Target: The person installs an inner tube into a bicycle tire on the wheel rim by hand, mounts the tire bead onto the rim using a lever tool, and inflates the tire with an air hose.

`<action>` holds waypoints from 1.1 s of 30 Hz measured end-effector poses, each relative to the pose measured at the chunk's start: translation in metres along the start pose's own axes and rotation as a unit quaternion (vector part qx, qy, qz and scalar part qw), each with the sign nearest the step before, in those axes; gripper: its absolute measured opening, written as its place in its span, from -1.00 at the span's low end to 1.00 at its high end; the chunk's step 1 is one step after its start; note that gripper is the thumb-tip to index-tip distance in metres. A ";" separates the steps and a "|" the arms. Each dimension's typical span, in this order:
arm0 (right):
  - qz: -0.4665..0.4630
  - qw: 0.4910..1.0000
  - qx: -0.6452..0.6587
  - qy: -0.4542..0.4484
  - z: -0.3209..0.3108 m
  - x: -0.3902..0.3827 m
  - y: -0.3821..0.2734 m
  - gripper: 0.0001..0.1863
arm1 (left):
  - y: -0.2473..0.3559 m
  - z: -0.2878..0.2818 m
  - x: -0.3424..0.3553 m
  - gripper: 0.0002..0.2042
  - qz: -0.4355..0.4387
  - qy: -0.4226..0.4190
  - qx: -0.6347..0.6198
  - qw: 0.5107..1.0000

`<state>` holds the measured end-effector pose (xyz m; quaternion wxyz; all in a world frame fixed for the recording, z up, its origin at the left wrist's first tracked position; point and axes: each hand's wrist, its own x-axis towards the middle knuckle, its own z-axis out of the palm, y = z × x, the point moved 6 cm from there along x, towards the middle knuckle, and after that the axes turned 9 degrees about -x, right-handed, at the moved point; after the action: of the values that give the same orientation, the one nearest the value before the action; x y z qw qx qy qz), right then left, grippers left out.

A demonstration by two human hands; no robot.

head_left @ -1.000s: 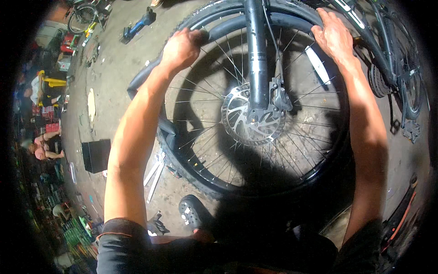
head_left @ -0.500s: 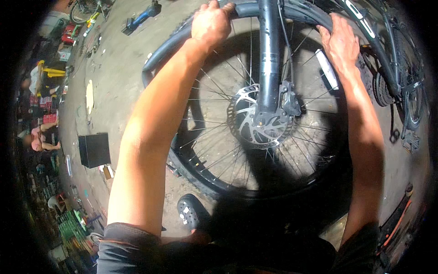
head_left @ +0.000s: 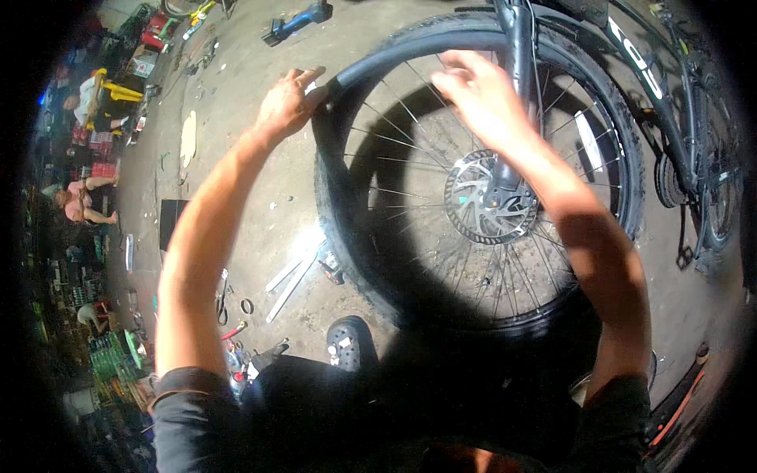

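A black inner tube (head_left: 371,55) runs along the upper left of a bicycle front wheel with a knobby tyre (head_left: 623,126), lying flat around a fork (head_left: 516,55) and disc brake rotor (head_left: 469,225). My left hand (head_left: 290,105) is at the wheel's upper left, fingers apart and bent, thumb at or beside the tube. My right hand (head_left: 481,91) is blurred over the spokes left of the fork, just below the tube, fingers loosely bent and apart with nothing visible in them. A white spoke reflector (head_left: 588,140) sits on the right side of the wheel.
The bicycle frame (head_left: 666,118) extends along the right. A blue tool (head_left: 296,24) lies beyond the wheel. Silver levers (head_left: 284,288), a dark box (head_left: 173,221), an orange-and-black tool (head_left: 678,402) and my shoe (head_left: 347,343) are on the floor. Several other people (head_left: 83,201) are at the far left.
My right hand has moved left from the rim's upper right to the spokes beside the fork. My left hand has dropped down and left along the tube. The view has shifted, putting the wheel farther right.
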<state>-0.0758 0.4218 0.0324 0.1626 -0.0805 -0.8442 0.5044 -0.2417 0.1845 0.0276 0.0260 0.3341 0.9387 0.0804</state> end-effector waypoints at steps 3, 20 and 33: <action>0.198 0.969 0.142 -0.050 0.033 0.036 0.029 -0.56 | 0.009 0.030 0.002 -0.65 0.010 0.057 -0.137 0.989; 0.319 0.841 0.267 0.346 0.035 0.083 0.096 -0.85 | 0.013 0.031 0.000 -0.43 0.013 0.289 -0.171 0.942; 0.265 0.800 0.471 0.261 0.037 0.104 0.060 -0.45 | 0.041 0.017 0.006 -0.81 0.077 0.112 -0.179 0.974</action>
<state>-0.1877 0.4516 -0.0165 0.2548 -0.3429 -0.3741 0.8232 -0.2194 0.2219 0.0181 -0.0256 0.3840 0.8775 0.2860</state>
